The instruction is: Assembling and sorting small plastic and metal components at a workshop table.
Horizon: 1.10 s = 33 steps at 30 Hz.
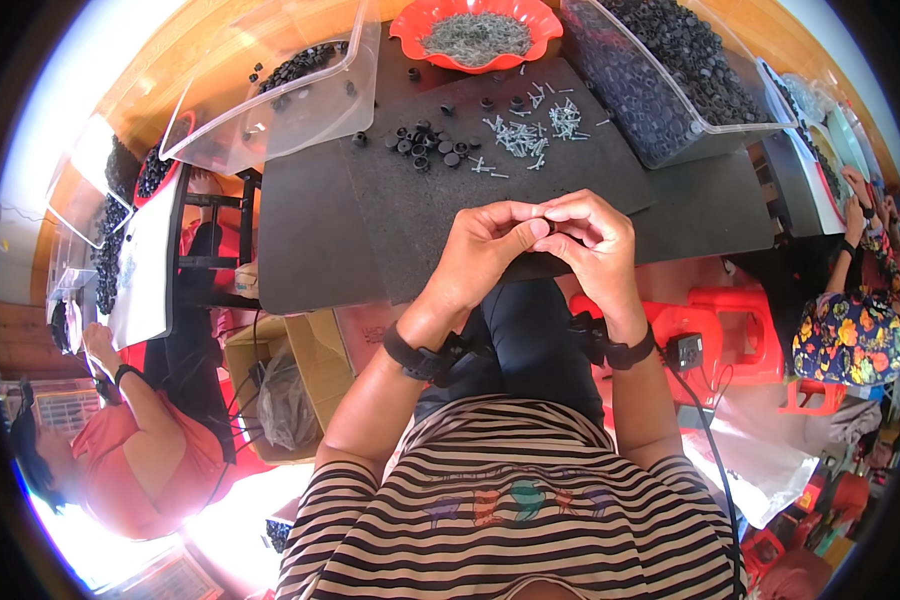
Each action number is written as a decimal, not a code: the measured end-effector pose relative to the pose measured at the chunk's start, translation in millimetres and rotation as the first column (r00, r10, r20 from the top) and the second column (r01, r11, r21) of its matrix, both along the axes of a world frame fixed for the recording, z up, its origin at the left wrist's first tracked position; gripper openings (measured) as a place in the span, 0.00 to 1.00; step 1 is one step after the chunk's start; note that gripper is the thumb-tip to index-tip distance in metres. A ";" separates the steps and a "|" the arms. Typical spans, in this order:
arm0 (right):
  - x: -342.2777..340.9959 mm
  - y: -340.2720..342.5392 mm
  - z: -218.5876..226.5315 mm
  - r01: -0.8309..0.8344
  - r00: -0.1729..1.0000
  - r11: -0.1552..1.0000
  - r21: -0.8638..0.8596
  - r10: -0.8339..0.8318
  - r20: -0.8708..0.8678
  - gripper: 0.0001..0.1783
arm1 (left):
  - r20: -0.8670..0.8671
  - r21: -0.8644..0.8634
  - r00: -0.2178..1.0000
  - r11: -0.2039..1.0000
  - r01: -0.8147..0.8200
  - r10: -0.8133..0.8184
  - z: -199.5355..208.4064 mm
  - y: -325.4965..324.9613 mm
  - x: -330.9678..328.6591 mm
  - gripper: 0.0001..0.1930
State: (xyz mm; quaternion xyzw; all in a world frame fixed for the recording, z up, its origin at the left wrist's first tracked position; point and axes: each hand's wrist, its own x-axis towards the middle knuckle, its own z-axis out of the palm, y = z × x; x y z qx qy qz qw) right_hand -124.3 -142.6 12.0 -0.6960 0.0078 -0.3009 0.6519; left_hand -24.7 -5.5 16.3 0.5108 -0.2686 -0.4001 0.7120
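At the near edge of the dark table, my left hand (pixel 482 246) and my right hand (pixel 598 238) meet with fingertips pinched together. Between them is a small black cap (pixel 550 227), mostly covered by the fingers. Beyond my hands, on a dark mat (pixel 400 215), lies a loose group of small black round caps (pixel 430 143). To the right of these are heaps of small silver screws (pixel 520 138), with a few strays nearby.
A red wavy-rimmed bowl (pixel 404 26) of small pale pieces stands at the back. Clear plastic bins of black caps flank it, one left (pixel 270 135) and one right (pixel 660 145). Co-workers sit at both sides. A cardboard box (pixel 320 350) and red stools (pixel 735 320) stand below.
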 end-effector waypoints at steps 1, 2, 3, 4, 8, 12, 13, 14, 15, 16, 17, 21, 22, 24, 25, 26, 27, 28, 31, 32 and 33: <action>-0.2 0.3 -0.3 -0.001 1.000 1.000 0.005 0.001 -0.001 0.15 | 0.000 0.001 1.000 1.000 -0.001 0.001 0.0 0.8 0.9 0.12; -0.3 0.3 -0.8 -0.001 1.000 1.000 0.005 0.001 -0.001 0.15 | -0.096 -0.020 0.995 0.999 0.026 -0.027 -0.5 1.5 1.6 0.12; -0.4 0.4 -1.7 0.009 1.000 1.000 0.001 -0.009 0.010 0.15 | -0.192 -0.044 0.980 0.998 0.050 -0.057 -1.0 1.9 2.1 0.13; -0.6 0.6 -2.6 0.020 1.000 1.000 -0.003 -0.020 0.021 0.15 | -0.192 -0.044 0.980 0.998 0.050 -0.058 -1.5 2.2 2.5 0.13; 0.0 0.3 -3.9 0.030 0.999 0.999 -0.037 -0.029 0.027 0.14 | -0.130 -0.035 0.989 0.998 0.059 -0.063 -4.6 2.9 2.6 0.13; -1.0 -1.2 -2.5 0.049 0.998 0.994 -0.096 -0.043 0.056 0.13 | -0.074 -0.021 0.996 0.998 0.056 -0.058 -3.0 1.3 1.5 0.13; -0.1 -0.8 -2.9 0.050 0.997 0.993 -0.111 -0.044 0.059 0.13 | -0.074 -0.020 0.996 0.998 0.054 -0.055 -3.9 1.9 2.1 0.13; 0.8 -0.7 -3.5 0.047 0.997 0.993 -0.110 -0.041 0.058 0.13 | -0.055 -0.020 0.997 0.999 0.048 -0.049 -5.5 2.4 2.7 0.12; 1.7 -0.7 -4.2 0.052 0.997 0.991 -0.122 -0.045 0.063 0.12 | -0.037 -0.019 0.998 0.999 0.043 -0.043 -6.6 3.0 3.0 0.12; 1.9 -1.5 -4.2 0.062 0.996 0.989 -0.135 -0.053 0.068 0.12 | -0.037 -0.019 0.998 0.999 0.044 -0.045 -6.2 2.3 2.6 0.12; 1.9 -2.5 -4.3 0.063 0.996 0.989 -0.136 -0.055 0.068 0.12 | -0.019 -0.006 0.999 1.000 0.031 -0.031 -5.5 1.5 1.9 0.12; -2.7 -7.5 -3.7 0.067 0.998 0.974 -0.215 -0.062 0.031 0.12 | 0.061 0.027 0.998 1.000 -0.001 -0.001 -3.7 -1.2 0.4 0.11; -4.2 -8.1 -3.5 0.044 0.999 0.972 -0.233 -0.044 0.003 0.13 | 0.060 0.028 0.998 1.000 -0.001 -0.001 -4.2 -1.4 0.1 0.11; -5.8 -8.3 -3.9 0.045 0.999 0.970 -0.239 -0.047 -0.003 0.13 | 0.098 0.036 0.995 0.999 -0.003 0.000 -4.9 -1.4 -0.2 0.11; -6.7 -8.5 -4.3 0.048 0.999 0.968 -0.245 -0.052 -0.009 0.13 | 0.097 0.037 0.995 0.999 -0.002 -0.002 -4.0 -1.5 -0.7 0.11; -7.6 -8.5 -4.9 0.049 0.999 0.968 -0.245 -0.053 -0.010 0.13 | 0.120 0.047 0.993 0.999 -0.001 -0.005 -2.0 -1.6 -1.2 0.11; -8.3 -8.4 -5.6 0.058 0.998 0.965 -0.256 -0.061 -0.005 0.13 | 0.143 0.057 0.990 0.998 -0.001 -0.008 -1.0 -1.8 -1.6 0.11; -8.8 -8.0 -6.0 0.065 0.998 0.961 -0.268 -0.068 0.000 0.13 | 0.143 0.058 0.990 0.998 -0.001 -0.007 -1.9 -1.7 -1.4 0.11; -9.0 -5.1 -7.1 0.087 0.996 0.964 -0.252 -0.088 0.007 0.12 | 0.192 0.051 0.981 0.999 -0.001 -0.009 -6.0 -2.0 -0.7 0.11; -7.9 -3.4 -6.9 0.087 0.996 0.964 -0.252 -0.088 0.006 0.12 | 0.201 0.045 0.980 0.999 -0.010 0.001 -6.7 -2.4 -1.1 0.10; -6.3 -0.9 -6.4 0.145 0.989 0.953 -0.264 -0.137 0.048 0.12 | 0.210 0.040 0.978 0.999 -0.020 0.011 -7.0 -2.7 -1.5 0.10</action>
